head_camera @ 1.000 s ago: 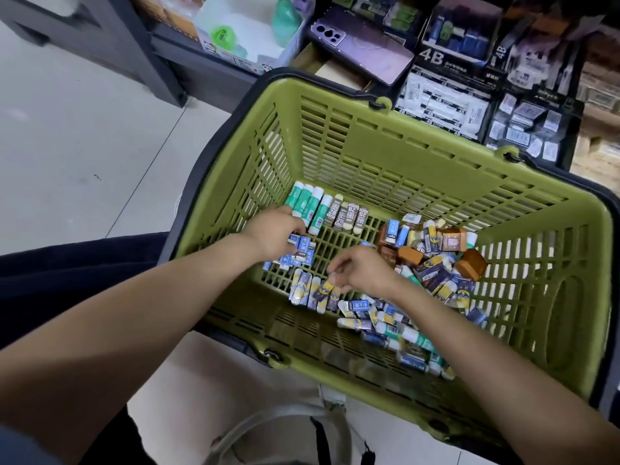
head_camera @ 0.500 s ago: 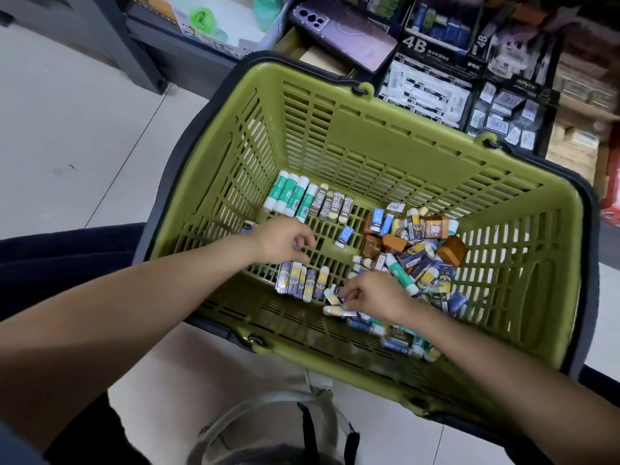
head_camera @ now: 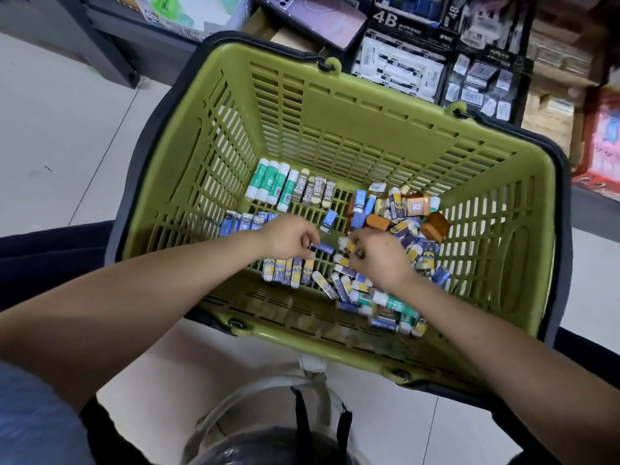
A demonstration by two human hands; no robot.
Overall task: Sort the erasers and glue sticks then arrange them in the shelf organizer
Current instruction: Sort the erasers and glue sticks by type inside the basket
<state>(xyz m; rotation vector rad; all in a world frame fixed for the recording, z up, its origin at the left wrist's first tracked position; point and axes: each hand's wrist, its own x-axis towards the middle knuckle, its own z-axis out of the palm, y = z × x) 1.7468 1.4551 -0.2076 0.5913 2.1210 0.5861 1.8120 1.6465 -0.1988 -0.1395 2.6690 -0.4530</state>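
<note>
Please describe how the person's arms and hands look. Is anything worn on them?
Both the left forearm and the right forearm are bare. The left hand and right hand wear no gloves, and I see no ring, watch or bracelet. Only a blue-grey sleeve shows at the left upper arm; any right sleeve is out of view.

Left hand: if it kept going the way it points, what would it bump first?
Probably the lone blue eraser just ahead of the left hand, then the unsorted pile. The right hand lies close beside that line, so it could touch first; depth is unclear.
</note>
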